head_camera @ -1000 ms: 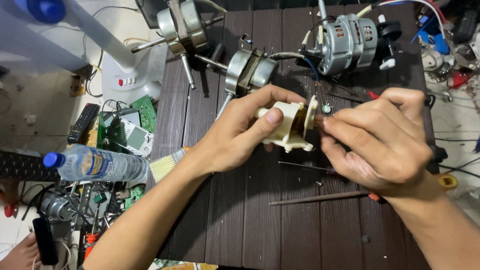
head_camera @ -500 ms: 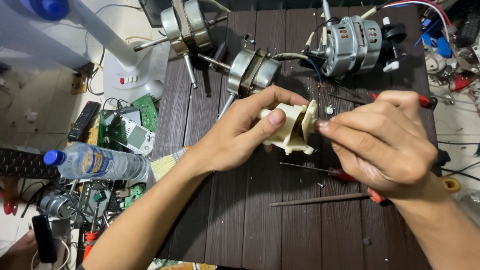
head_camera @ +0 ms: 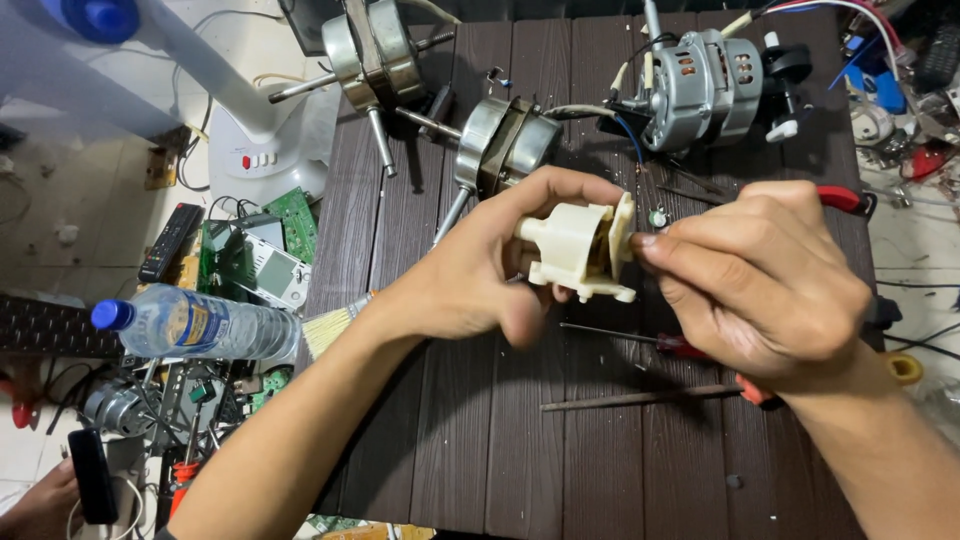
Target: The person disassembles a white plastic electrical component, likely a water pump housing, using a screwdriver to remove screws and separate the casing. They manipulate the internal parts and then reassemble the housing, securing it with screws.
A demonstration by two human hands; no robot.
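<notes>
A person is working over a dark brown slatted table, seen from above. Their left hand is gripping a cream plastic gearbox housing, fingers wrapped over its top and thumb curling beneath, holding it in the air above the middle of the table. Their right hand is meeting the housing from the other side, thumb and fingertips pinching together at its flat end plate; whether anything small is sitting between them cannot be made out.

Lying on the table beneath the right hand are a thin screwdriver with a red handle and a long metal rod. Farther back, three electric fan motors are resting: one with a bare shaft near the back left corner, a round silver one just behind the left hand, and a larger one with wires attached at the back right.

Off the table's left edge, a clear water bottle with a blue cap is lying on its side beside a green circuit board, a black remote control and a white fan base. A paintbrush is poking out beside the left forearm.
</notes>
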